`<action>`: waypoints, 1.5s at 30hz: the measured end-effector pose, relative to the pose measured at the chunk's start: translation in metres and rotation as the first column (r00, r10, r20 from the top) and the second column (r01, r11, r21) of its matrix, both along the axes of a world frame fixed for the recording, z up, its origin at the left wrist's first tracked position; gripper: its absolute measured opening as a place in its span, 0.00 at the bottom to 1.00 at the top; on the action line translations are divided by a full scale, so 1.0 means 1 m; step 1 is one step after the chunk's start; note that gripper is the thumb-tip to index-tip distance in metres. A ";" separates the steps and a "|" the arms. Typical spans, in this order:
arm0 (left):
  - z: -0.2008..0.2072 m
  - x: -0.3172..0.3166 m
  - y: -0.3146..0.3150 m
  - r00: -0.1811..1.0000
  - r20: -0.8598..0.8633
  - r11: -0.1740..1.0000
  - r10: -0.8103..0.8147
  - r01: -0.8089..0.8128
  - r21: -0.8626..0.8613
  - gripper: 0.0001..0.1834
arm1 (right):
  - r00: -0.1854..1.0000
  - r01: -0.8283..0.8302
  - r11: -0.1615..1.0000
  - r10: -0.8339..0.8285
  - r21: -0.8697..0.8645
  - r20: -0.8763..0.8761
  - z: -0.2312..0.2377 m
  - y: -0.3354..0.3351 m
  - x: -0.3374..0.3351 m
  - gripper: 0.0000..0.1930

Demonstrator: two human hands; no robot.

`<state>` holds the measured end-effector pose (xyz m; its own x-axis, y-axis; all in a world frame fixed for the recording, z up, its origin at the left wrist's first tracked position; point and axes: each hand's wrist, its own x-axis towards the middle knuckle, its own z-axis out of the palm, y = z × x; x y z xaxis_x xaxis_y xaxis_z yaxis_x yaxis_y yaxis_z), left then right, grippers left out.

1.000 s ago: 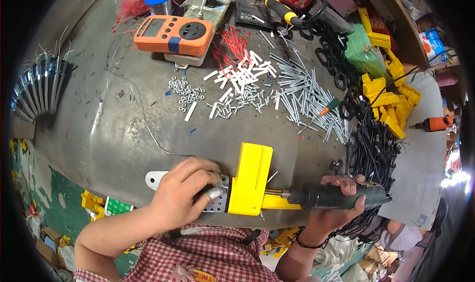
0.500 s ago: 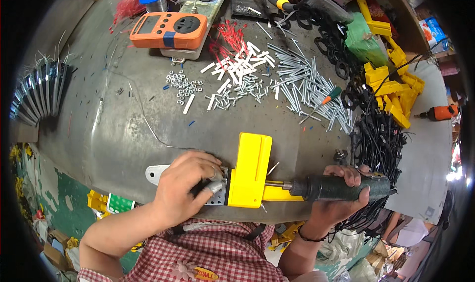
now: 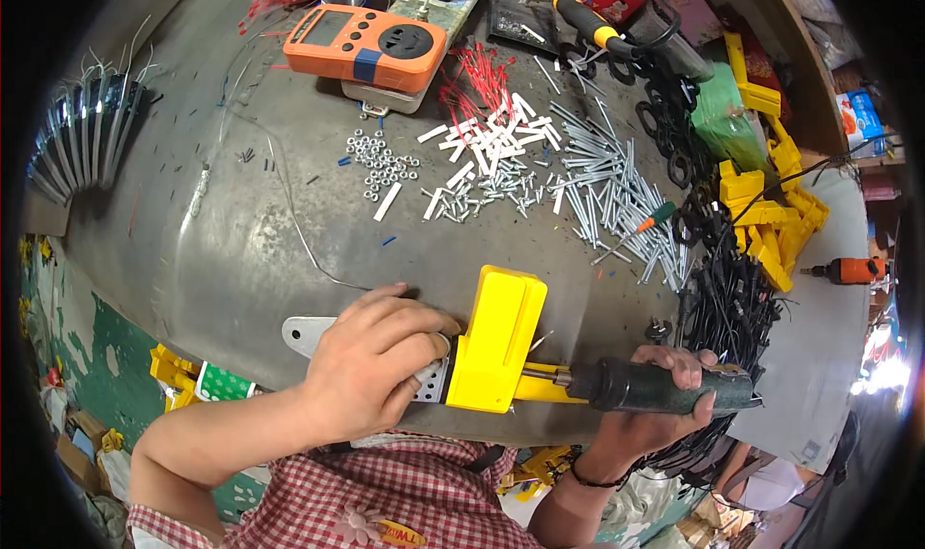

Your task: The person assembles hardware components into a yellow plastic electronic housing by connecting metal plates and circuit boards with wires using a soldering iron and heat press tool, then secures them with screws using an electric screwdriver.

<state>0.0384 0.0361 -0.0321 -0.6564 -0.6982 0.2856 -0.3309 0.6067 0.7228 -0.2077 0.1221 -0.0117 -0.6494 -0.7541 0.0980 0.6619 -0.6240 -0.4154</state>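
Observation:
My left hand point(image 3: 371, 356) is closed over a grey metal bar point(image 3: 301, 335) with a rounded, holed end; its middle is hidden under my fingers. To the right of the hand a perforated metal face point(image 3: 436, 383) meets a yellow plastic housing point(image 3: 501, 332), which lies at the table's near edge. My right hand point(image 3: 644, 433) is wrapped round a dark green power screwdriver point(image 3: 626, 385) held level. Its thin metal bit points left and reaches the housing's right side, above a yellow arm of the same part. Where the tip ends is hidden.
Beyond my hands lie hex nuts point(image 3: 383, 160), white sleeves point(image 3: 496, 139), long screws point(image 3: 617, 187) and a green-orange screwdriver point(image 3: 657, 216). An orange meter point(image 3: 366, 43) sits farther back. Black cables point(image 3: 727, 318) and yellow housings point(image 3: 766, 212) crowd the right side; dark strips point(image 3: 87, 144) stand left.
The whole view has shifted slightly, with the table items now farther right. My left fingers lie flatter over the metal bar. The yellow housing leans a little more to the right; the screwdriver stays against it.

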 end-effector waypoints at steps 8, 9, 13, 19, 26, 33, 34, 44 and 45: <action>-0.002 -0.008 -0.005 1.000 -0.009 1.000 -0.029 0.029 0.002 0.14 | 0.996 0.062 0.998 -0.060 0.023 -0.064 0.001 0.000 -0.002 0.16; -0.001 -0.010 -0.007 0.999 -0.008 0.999 -0.050 0.050 0.001 0.14 | 0.995 0.083 0.996 -0.081 0.022 -0.063 0.004 0.000 -0.003 0.16; 0.004 -0.010 -0.009 0.998 0.017 0.995 -0.055 0.053 0.086 0.18 | 0.989 0.093 0.988 -0.078 0.121 -0.125 0.011 0.017 -0.015 0.18; 0.007 -0.010 -0.010 0.994 0.076 0.995 -0.084 0.080 0.057 0.22 | 0.996 -0.028 0.999 0.032 0.041 -0.086 0.008 0.026 -0.006 0.19; 0.007 -0.010 -0.012 0.991 0.103 0.995 -0.090 0.084 0.063 0.23 | 0.997 0.034 0.999 -0.032 0.030 -0.068 0.006 0.028 -0.008 0.19; 0.009 -0.005 -0.008 0.992 0.109 0.997 -0.061 0.055 0.055 0.23 | 0.999 0.043 0.998 -0.043 0.044 0.019 0.002 0.027 0.007 0.21; 0.009 -0.005 -0.009 0.993 0.090 0.995 -0.081 0.074 0.071 0.24 | 0.996 0.092 0.994 -0.093 0.058 0.014 0.002 0.028 0.008 0.21; -0.002 0.017 -0.082 0.873 0.261 0.885 0.412 -0.316 -0.340 0.14 | 0.996 0.083 0.992 -0.079 0.093 -0.050 0.000 0.033 0.008 0.20; -0.003 0.015 -0.084 0.895 0.285 0.869 0.342 -0.186 -0.459 0.15 | 0.995 0.089 0.991 -0.085 0.098 -0.051 0.000 0.034 0.008 0.20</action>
